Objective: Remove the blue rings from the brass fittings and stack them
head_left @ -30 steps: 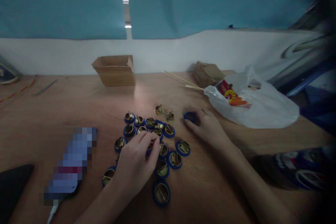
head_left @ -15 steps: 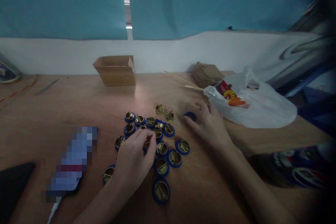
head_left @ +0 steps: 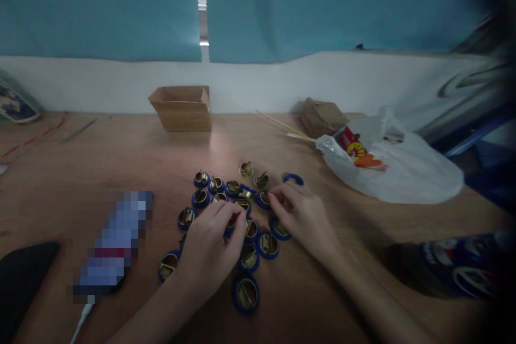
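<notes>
Several round pin badges [head_left: 245,294] with blue rims and brass pin backs lie face down in a loose group on the wooden table. My left hand [head_left: 213,236] is over the middle of the group, thumb and forefinger pinched; whatever is between them is hidden. Reaching in from the right, my right hand [head_left: 302,215] has its thumb and forefinger closed at the right edge of a blue-rimmed pin badge [head_left: 263,200]. Behind the group sit two brass pin backs [head_left: 261,179] without blue rims. A separate blue ring [head_left: 293,178] lies just beyond my right hand, partly covered.
An open cardboard box [head_left: 185,117] and a crumpled brown package [head_left: 321,117] stand along the wall. Thin sticks [head_left: 282,123] lie beside a white plastic bag [head_left: 415,172]. A dark bottle [head_left: 447,266] is at right; a phone [head_left: 115,244] with a cable is at left.
My right hand has moved left and nearer, from beside the blue ring to the badge at the group's right side, and its fingers have closed. My left hand stays pinched over the group.
</notes>
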### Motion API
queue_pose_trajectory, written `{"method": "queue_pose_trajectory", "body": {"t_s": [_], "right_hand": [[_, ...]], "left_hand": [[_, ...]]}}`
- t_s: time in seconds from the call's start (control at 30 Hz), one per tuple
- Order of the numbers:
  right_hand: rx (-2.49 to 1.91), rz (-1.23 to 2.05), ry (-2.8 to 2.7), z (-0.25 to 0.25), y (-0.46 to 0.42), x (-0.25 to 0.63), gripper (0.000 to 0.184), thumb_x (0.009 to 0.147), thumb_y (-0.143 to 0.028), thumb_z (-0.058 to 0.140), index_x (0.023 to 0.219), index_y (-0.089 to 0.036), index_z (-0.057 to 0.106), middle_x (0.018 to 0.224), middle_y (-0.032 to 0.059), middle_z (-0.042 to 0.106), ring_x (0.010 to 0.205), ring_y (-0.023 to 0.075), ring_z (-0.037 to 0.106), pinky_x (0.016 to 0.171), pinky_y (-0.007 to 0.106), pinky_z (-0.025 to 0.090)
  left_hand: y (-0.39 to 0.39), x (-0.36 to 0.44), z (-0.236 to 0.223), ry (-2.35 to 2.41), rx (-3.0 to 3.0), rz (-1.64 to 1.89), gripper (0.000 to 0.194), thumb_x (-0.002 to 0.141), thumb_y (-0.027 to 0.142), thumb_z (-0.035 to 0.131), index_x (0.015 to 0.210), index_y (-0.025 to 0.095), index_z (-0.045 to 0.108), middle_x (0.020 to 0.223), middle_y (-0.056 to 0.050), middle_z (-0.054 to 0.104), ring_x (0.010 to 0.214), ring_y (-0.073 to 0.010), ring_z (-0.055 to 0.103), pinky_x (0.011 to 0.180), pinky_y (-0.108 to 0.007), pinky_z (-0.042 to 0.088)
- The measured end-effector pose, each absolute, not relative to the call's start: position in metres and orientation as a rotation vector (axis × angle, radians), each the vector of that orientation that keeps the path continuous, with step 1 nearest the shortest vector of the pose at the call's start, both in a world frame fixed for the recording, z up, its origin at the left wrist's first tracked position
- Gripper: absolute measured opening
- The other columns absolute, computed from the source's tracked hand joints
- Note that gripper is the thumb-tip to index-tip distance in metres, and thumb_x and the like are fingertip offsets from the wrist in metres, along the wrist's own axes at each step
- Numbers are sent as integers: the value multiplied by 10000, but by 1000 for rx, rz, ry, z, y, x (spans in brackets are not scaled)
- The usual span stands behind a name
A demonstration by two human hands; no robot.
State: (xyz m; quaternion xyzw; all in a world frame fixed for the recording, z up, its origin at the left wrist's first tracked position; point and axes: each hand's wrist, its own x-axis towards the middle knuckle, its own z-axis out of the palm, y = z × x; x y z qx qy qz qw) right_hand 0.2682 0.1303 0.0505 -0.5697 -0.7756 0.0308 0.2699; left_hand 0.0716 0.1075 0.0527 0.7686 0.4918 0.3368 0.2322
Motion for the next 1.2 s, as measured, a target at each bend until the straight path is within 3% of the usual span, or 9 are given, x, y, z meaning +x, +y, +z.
{"method": "queue_pose_trajectory", "body": {"t_s": [0.13,0.3,0.47,0.6,0.8,1.0,1.2], "right_hand": [[-1247,18,-1919,61,115,259,74,881,-113,600,861,-173,640,753,25,675,699,168,643,650,297,495],[-930,-80,-1865,62,99,245,268,821,-20,641,1037,-178,647,841,34,717,728,152,673,658,280,538],[-819,-40,-2006,60,98,241,288,812,-69,652,1059,-218,651,879,52,710,788,196,684,655,344,565],[-867,67,-1944,63,96,243,353,790,-77,644,1097,-251,637,961,66,687,900,234,677,718,386,581],[-1015,225,-1901,66,99,245,364,822,-139,645,1174,-222,605,1054,89,630,978,243,632,801,396,559],[-1009,215,-1831,62,99,243,360,824,-99,669,1155,-226,610,1041,67,646,949,212,634,795,354,546],[-1028,218,-1802,61,95,242,353,819,-105,687,1133,-243,603,1009,63,638,919,217,629,766,370,545]], "left_hand": [[105,74,59,1198,1722,958,111,912,218,542,988,190,618,945,-53,633,846,-187,620,767,-346,502],[105,77,63,899,992,951,448,866,336,631,1256,183,471,1167,-120,620,975,-212,668,829,-359,563],[110,75,61,765,968,899,373,879,343,619,1202,165,563,1064,-113,712,1002,-221,687,869,-349,567],[112,73,58,664,1027,1007,432,856,263,649,1258,204,504,1153,-108,698,1067,-210,672,957,-363,531],[107,73,60,690,1115,1076,244,835,106,653,1058,203,628,1043,-44,705,1000,-159,679,890,-267,549],[106,72,59,643,1130,1074,373,819,60,665,1154,225,649,1191,-45,698,1117,-166,650,989,-289,515],[107,73,57,654,1198,1103,425,783,41,697,1163,222,642,1194,-65,700,1106,-204,661,950,-325,551]]}}
